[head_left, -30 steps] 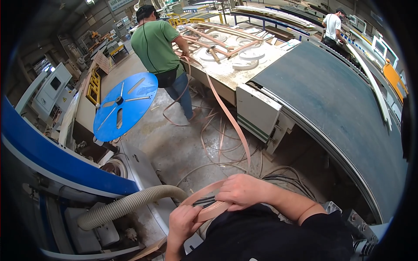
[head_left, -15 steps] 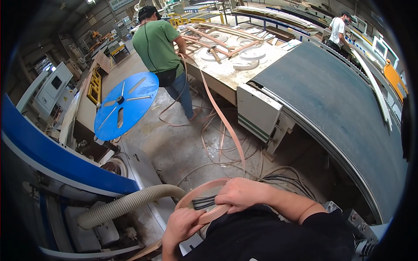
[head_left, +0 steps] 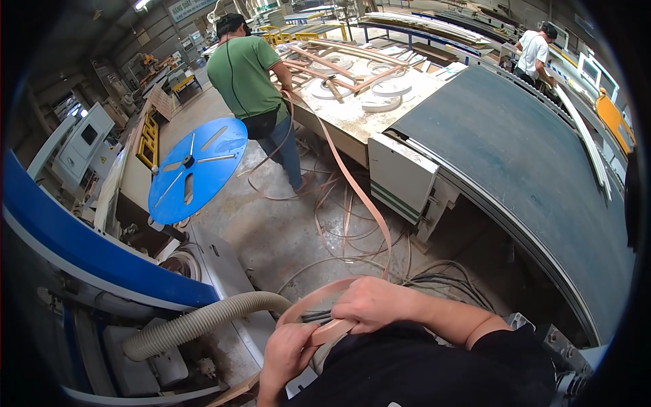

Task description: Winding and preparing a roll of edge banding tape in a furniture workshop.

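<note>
A coil of pinkish-brown edge banding (head_left: 333, 332) is held low in front of my body. My left hand (head_left: 288, 353) is closed around its near left side. Fingers curled, my right hand (head_left: 373, 303) grips the coil's right side, and the knuckles hide part of the band. From the coil a loose strip (head_left: 363, 193) rises in a long curve toward the worktable, near a co-worker in a green shirt (head_left: 247, 74), whose hand is close to its far end.
A blue slotted disc (head_left: 203, 169) stands left, above a ribbed hose (head_left: 210, 322). Tangled strips and cables (head_left: 447, 279) lie on the floor. The worktable (head_left: 359, 125) carries coils and wooden pieces. A dark conveyor belt (head_left: 502, 149) fills the right, with another person (head_left: 532, 54) beyond.
The loose strip bows a little further right near my hands. My hands and the coil shift slightly. At far right, the person in white leans over more.
</note>
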`<state>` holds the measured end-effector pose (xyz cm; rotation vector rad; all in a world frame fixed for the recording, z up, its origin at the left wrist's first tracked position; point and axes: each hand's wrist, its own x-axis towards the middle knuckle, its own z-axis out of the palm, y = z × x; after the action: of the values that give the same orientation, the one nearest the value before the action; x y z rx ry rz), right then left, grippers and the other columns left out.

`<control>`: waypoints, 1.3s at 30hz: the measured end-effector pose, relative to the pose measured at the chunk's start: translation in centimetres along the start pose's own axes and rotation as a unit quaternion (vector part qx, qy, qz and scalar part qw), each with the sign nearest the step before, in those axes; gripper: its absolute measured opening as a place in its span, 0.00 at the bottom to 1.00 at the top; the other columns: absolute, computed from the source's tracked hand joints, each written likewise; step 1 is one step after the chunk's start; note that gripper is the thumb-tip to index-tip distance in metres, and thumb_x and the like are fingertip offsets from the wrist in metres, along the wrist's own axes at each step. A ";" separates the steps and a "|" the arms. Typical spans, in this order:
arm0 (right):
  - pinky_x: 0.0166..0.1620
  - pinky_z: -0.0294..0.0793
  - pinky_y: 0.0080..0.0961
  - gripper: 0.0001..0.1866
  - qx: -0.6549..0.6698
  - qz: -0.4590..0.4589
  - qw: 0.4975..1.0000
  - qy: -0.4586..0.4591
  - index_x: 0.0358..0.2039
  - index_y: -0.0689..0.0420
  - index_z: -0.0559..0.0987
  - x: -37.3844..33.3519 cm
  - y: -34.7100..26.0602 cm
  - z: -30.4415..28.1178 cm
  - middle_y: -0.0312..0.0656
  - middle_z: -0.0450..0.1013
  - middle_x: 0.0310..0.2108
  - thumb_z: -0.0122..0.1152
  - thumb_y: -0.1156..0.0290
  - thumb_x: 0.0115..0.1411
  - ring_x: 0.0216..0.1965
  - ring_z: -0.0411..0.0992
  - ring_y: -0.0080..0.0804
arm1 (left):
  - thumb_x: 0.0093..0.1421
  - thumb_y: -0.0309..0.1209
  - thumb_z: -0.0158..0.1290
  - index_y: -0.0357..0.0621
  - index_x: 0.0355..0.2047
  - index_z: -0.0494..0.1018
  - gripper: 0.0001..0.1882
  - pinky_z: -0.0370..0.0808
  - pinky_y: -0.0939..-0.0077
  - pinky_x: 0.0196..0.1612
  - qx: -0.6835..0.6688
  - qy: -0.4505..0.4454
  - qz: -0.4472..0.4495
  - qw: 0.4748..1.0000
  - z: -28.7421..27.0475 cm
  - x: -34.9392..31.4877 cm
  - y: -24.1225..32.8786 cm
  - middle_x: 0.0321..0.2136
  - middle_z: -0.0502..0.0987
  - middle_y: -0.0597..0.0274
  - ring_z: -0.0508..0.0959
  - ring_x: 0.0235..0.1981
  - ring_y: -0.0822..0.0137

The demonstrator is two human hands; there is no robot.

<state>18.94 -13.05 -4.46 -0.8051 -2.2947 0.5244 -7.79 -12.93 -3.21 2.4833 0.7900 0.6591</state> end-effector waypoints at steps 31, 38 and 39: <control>0.27 0.70 0.36 0.11 -0.069 -0.004 0.995 0.072 0.22 0.54 0.75 0.6 1.3 -1.2 0.38 0.70 0.18 0.70 0.67 0.42 0.21 0.72 0.42 | 0.49 0.43 0.69 0.45 0.33 0.78 0.18 0.71 0.64 0.27 0.057 0.111 0.032 0.992 1.6 3.9 -0.2 0.19 0.72 0.63 0.75 0.21 0.58; 0.25 0.70 0.40 0.13 0.016 0.039 0.998 0.053 0.23 0.55 0.73 0.3 1.3 -1.5 0.42 0.70 0.18 0.69 0.69 0.41 0.22 0.73 0.46 | 0.41 0.42 0.75 0.44 0.31 0.78 0.22 0.68 0.67 0.27 -0.110 0.083 -0.035 0.990 0.9 2.3 -3.0 0.19 0.73 0.62 0.73 0.22 0.61; 0.25 0.70 0.39 0.12 0.011 0.037 0.998 0.051 0.24 0.55 0.73 0.3 1.4 -1.2 0.42 0.70 0.18 0.69 0.69 0.41 0.22 0.72 0.47 | 0.41 0.40 0.75 0.43 0.33 0.78 0.23 0.68 0.68 0.27 -0.134 0.066 -0.034 0.988 0.9 1.9 -3.7 0.21 0.74 0.62 0.73 0.23 0.61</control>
<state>20.16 -11.69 -4.24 -0.8892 -2.1685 0.5279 -7.41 -9.26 -5.38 2.1802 0.7743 0.8517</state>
